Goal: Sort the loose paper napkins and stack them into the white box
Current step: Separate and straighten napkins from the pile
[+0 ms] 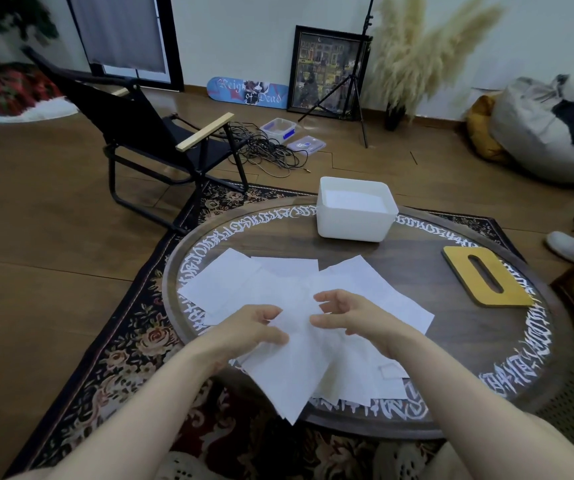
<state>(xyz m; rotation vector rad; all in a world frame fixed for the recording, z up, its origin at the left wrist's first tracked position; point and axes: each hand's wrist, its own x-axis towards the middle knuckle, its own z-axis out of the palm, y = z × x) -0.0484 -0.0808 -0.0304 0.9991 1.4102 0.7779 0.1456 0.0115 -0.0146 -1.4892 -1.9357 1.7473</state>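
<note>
Loose napkins (278,282) are spread across the near half of the round tabletop (417,271), several overhanging its near edge. One napkin (289,368) is pinched at its top by the left hand (254,327). The right hand (355,323) is held just beside it, fingers loosely curled, nothing gripped. The white box (351,223) is set at the far edge; a yellow slotted lid (486,280) is laid near the right edge.

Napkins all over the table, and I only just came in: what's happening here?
A person is sorting loose paper napkins on the round table. The left hand pinches one napkin at its edge, and the right hand hovers beside it, fingers relaxed. The white box behind them already holds some.
</note>
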